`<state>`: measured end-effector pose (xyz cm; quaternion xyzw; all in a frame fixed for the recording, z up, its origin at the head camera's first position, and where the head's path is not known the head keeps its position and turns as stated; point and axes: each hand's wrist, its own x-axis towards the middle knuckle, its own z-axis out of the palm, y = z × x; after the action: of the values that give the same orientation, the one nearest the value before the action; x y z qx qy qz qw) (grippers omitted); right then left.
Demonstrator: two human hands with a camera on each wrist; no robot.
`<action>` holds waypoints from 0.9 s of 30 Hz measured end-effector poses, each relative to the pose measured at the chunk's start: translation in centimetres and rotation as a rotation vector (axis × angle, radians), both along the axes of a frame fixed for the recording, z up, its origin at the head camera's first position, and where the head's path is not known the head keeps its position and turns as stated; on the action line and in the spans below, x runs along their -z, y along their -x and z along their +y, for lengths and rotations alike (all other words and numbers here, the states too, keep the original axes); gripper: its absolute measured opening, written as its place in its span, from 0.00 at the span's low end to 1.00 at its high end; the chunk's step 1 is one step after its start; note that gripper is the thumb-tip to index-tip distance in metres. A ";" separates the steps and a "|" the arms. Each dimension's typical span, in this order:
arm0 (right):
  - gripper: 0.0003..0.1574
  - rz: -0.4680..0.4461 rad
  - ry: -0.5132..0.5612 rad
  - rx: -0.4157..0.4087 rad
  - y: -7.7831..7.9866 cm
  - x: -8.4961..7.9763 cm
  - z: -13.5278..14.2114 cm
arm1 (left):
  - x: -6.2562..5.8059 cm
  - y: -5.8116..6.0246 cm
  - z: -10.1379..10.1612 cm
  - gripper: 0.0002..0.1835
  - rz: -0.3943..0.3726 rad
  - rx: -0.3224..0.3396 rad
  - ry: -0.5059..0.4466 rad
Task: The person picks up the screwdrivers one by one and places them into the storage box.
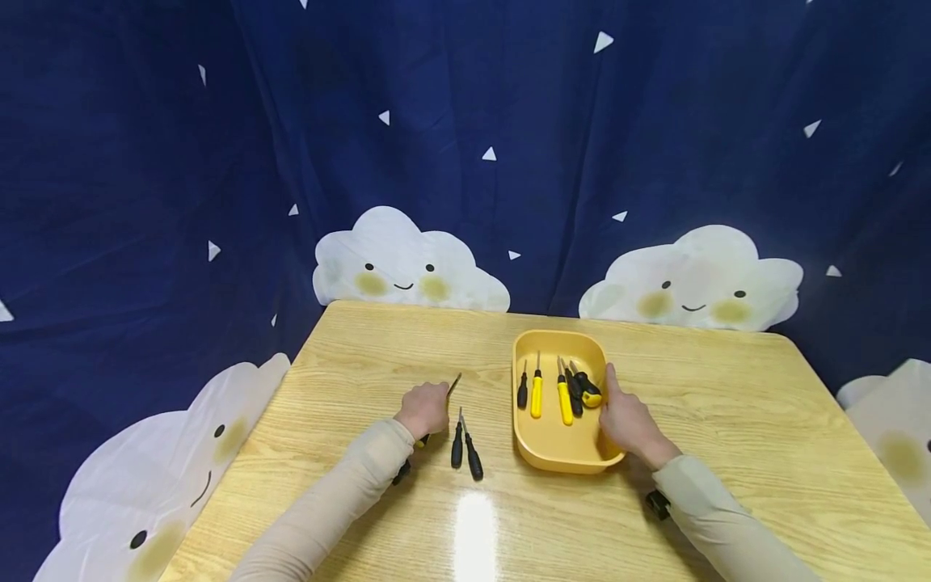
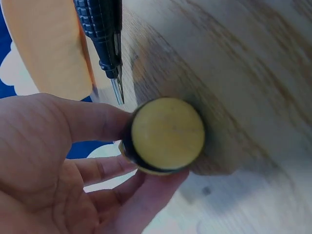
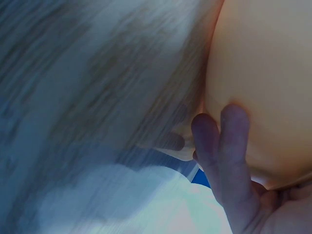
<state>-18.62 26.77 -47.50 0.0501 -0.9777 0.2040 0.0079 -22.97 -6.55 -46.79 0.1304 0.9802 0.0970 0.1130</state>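
Observation:
My left hand (image 1: pixel 425 409) grips a screwdriver (image 2: pixel 168 134) just above the table, left of the bin. Its round yellow handle end, ringed in black, faces the left wrist camera, while its shaft points away in the head view. Two black-handled screwdrivers (image 1: pixel 457 446) lie on the table right beside this hand. My right hand (image 1: pixel 631 422) holds the yellow plastic bin (image 1: pixel 560 449) by its right side, with fingers (image 3: pixel 234 131) against the outer wall. Inside the bin are several screwdrivers, among them a yellow-handled one (image 1: pixel 537 396) and a stubby black-and-yellow one (image 1: pixel 587 390).
All of this is on a light wooden table (image 1: pixel 727 420). Behind it hangs a dark blue curtain (image 1: pixel 451 97) with white triangles and cloud faces. A bright light reflection lies on the tabletop near the front.

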 end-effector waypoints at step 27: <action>0.47 -0.038 -0.009 0.014 0.1 -0.3 -0.2 | -2.9 1.3 0.1 0.16 -0.268 0.002 -0.519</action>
<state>-18.68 26.57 -47.20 0.0393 -0.9789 0.2002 -0.0097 -24.26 -6.49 -43.84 0.1418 0.8988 0.3609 0.2047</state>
